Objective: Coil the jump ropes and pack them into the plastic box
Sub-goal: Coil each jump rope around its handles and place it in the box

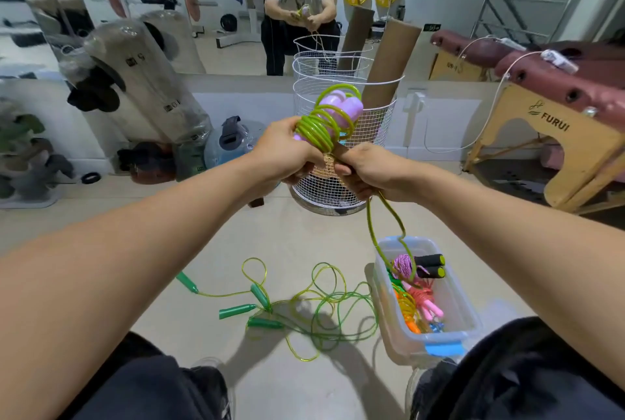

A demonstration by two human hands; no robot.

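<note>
My left hand (287, 152) grips the purple handles (340, 108) of a jump rope, with its green cord (313, 130) wound round them in several tight turns. My right hand (363, 171) pinches the same cord just below the coil, and the loose end (384, 223) hangs down toward the clear plastic box (455, 318) on the floor at the right. The box holds coiled ropes in pink, orange and purple, plus black foam handles (431, 265). More green ropes with green handles (304, 308) lie tangled on the floor between my knees.
A white wire basket (372, 135) with a cardboard tube (389, 64) stands just behind my hands. A maroon massage table (558, 108) is at the right. Wrapped punching bags (135, 81) lean at the left under a wall mirror.
</note>
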